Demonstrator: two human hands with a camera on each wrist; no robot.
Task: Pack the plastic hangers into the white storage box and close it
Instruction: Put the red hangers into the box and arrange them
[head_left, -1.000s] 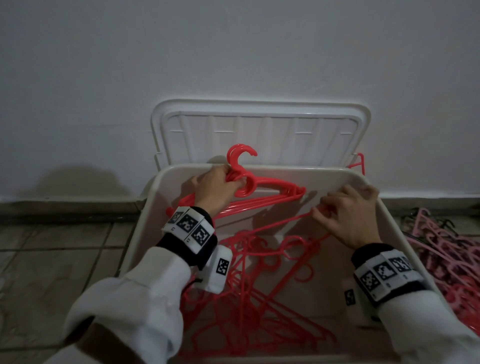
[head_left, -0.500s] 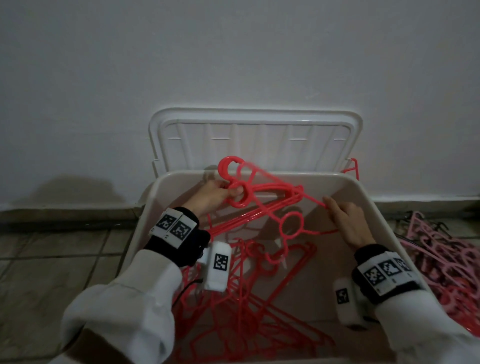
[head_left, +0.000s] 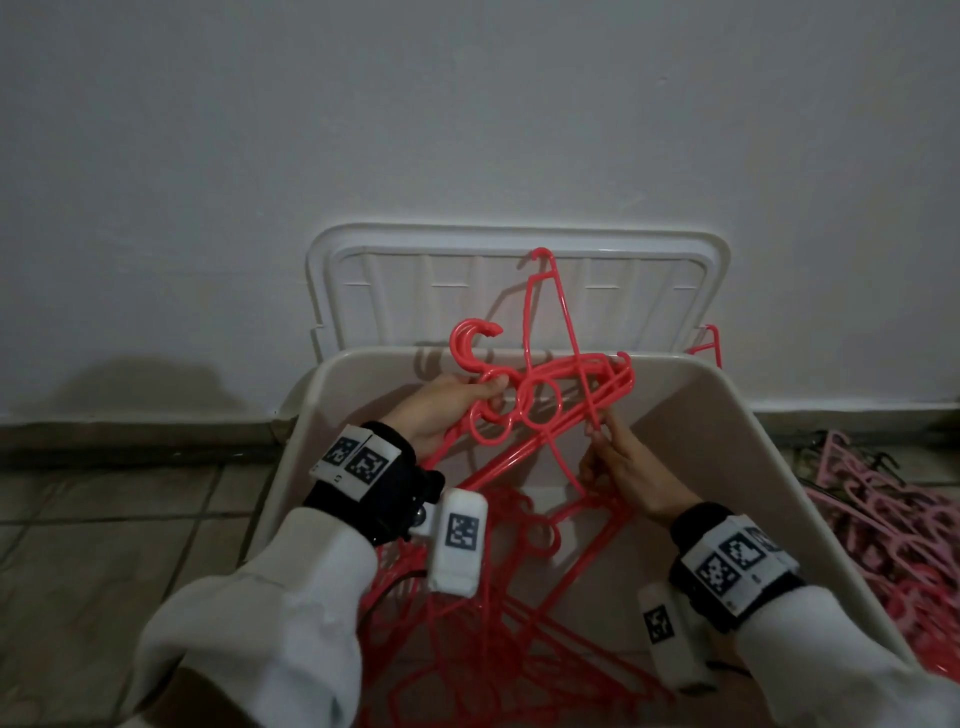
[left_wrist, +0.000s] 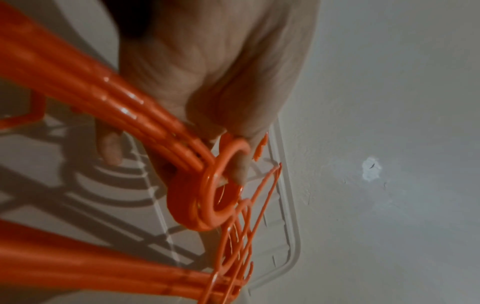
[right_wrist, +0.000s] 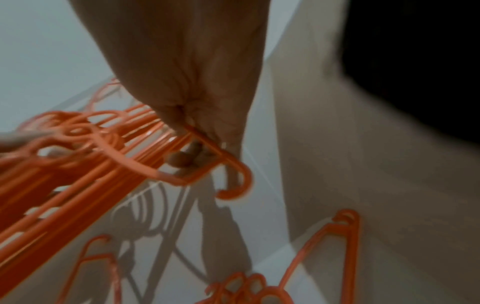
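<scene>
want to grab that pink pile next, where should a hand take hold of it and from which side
This is a judgement. The pink hangers lie flat and tangled on the floor right of the box. The right hand is nearer, so it could come down from above, on the box side. Grip several necks together just under the hooks, where they bunch; the thin bars would splay.

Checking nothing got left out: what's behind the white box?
The white lid leans on the wall behind the box. A red hanger tip pokes out behind the box's right corner; the rest is hidden.
</scene>
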